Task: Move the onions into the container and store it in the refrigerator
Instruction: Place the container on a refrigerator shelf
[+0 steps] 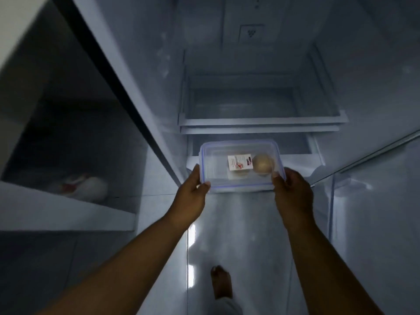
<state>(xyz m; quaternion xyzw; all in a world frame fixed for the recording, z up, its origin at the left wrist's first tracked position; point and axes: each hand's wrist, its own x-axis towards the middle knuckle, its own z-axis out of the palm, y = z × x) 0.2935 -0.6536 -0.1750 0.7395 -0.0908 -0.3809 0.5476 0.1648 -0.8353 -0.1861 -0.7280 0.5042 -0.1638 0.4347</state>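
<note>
**Q:** Entry: what is in the grip, and what does it hold?

**A:** I hold the clear container (241,165) level between both hands, out in front of the open refrigerator (261,98). My left hand (192,193) clamps its near-left corner, thumb on the rim; my right hand (292,190) clamps the near-right corner the same way. A lid with a blue seal line is on it. Through the lid I see one pale, round onion (263,166) at the right end. A white label (240,162) with red and black print sits near the middle of the lid. Under the label is another pale shape, possibly a second onion; I cannot tell.

**Q:** Surroundings, obstructions?

**A:** The container hangs above the glossy floor (238,235), its far edge overlapping the lowest fridge ledge in view. Beyond and above it is a bare glass shelf (261,121). The fridge door (375,189) stands open at my right. At my left a dark alcove holds a white object with red on it (84,186), well apart from my hands. My bare foot (221,283) is on the floor below.

**Q:** Unclear items?

**A:** Light is dim, the frame blurred. The label print is unreadable. Whether the container touches the ledge, I cannot tell. The white object is unidentifiable.
</note>
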